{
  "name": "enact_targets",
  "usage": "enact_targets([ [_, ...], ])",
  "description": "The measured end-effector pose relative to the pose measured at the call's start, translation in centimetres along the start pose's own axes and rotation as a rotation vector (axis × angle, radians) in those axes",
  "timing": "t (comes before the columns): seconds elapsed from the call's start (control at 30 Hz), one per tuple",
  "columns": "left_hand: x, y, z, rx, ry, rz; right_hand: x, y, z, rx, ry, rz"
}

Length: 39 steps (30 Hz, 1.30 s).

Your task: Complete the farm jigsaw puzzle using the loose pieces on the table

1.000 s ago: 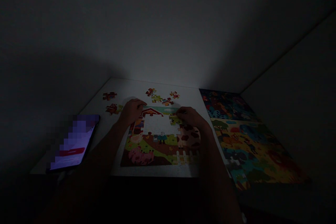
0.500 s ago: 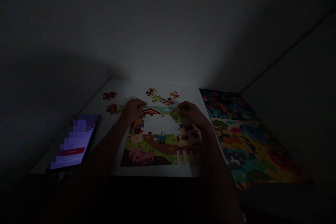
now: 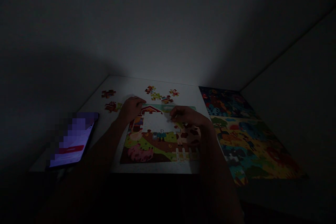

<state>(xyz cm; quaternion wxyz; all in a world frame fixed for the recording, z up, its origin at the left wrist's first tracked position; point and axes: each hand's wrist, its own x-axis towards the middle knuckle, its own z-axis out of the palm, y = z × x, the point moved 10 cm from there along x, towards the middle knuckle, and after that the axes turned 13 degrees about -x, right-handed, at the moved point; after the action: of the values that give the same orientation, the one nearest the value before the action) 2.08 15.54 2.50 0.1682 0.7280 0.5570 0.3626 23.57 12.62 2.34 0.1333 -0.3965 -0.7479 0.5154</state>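
Room: dim, lit by one pale glow, with a bare white wall [image 3: 168, 45] beyond the table.

Table: smooth white top [image 3: 126, 85], its far corner lit and its near edge falling into shadow.

Farm puzzle: flat on the table [image 3: 147, 150], the landmark for everything else; glossy printed card in bright colours, on a pale backing.

Savanna picture: right of the farm puzzle, just beside it [image 3: 249, 140], crowded with trees and animals, running off the table's right side.

Phone: left of the farm puzzle, well apart from it [image 3: 73, 143], screen lit and pixelated.

Loose pieces: scattered beyond the farm puzzle's top edge [image 3: 157, 95], with two small clusters further left [image 3: 110, 101]; knobbed, interlocking card shapes, none touching the hands.

Gap: pale unfilled patch in the farm puzzle's middle [image 3: 156, 121], ragged along its edges.

Left hand: [image 3: 131, 109] loosely curled on the farm puzzle's top left edge, near the barn [image 3: 151, 110]; any grip hidden, so cannot tell.

Right hand: [image 3: 187, 115] fingers stretched low toward the gap's right edge, partly closed; whether a piece sits beneath them, cannot tell.

Handling: thin card, probably best lined up tab to socket, then pressed flat with light fingertips.
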Motion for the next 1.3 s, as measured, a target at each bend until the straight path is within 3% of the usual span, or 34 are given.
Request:
enact_targets([
  [0.1, 0.0, -0.1, 0.0, -0.002, 0.002, 0.001, 0.2, 0.0, 1.9, 0.005, -0.162, -0.027],
  [0.2, 0.0, 0.0, 0.1, -0.003, -0.001, 0.0, 0.7, 0.3, 3.2, 0.003, -0.242, -0.035],
  [0.47, 0.0, 0.2, 0.0, 0.01, -0.008, -0.014, 1.5, -1.8, 4.8, -0.076, -0.217, -0.166],
  [0.57, 0.0, 0.1, 0.0, 0.012, -0.003, -0.019, 1.3, -2.7, 3.4, -0.128, -0.109, -0.197],
  [0.67, 0.0, 0.0, 0.0, 0.012, -0.001, -0.019, 0.3, -1.7, 0.0, -0.259, 0.094, -0.066],
  [0.77, 0.0, -0.1, 0.1, 0.013, -0.007, -0.019, -1.2, 0.1, -1.4, -0.476, 0.115, 0.127],
  [0.9, 0.1, -0.1, 0.0, 0.015, -0.006, -0.024, -2.0, 0.6, 0.9, -0.754, -0.008, 0.119],
  [1.0, 0.0, 0.0, 0.0, 0.013, -0.007, -0.027, -1.8, 0.2, 2.3, -0.854, 0.017, 0.033],
  [1.1, 0.0, 0.1, 0.0, 0.007, -0.009, -0.023, -1.5, 0.0, 2.7, -0.799, 0.0, 0.004],
  [1.3, -0.1, 0.2, -0.1, 0.007, -0.002, -0.018, -1.0, 0.8, 2.3, -0.396, -0.147, 0.161],
])
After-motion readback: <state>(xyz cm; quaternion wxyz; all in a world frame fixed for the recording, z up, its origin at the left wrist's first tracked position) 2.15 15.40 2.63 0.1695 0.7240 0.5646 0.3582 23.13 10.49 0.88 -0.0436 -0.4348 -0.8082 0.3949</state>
